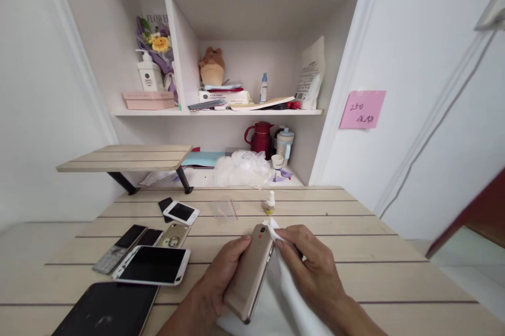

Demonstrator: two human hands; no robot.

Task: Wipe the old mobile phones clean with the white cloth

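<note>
A gold smartphone (249, 273) is held tilted upright above the table, its back with the camera lens towards me. My left hand (221, 275) grips it along its left side, thumb near the upper edge. In my right hand (311, 265) a white cloth (282, 286) is pinched between thumb and fingers. Its bunched end touches the phone's top right corner, and the rest hangs down behind the phone. A small spray bottle (270, 203) with a white top stands just beyond the phone.
Several phones lie left, among them a white smartphone (152, 265), a keypad phone (120, 249) and a smaller white phone (181, 212). A black tablet (106, 309) is at the front left. Behind are a clear zip bag (224, 210), a raised wooden stand (126, 157) and shelves (221, 113).
</note>
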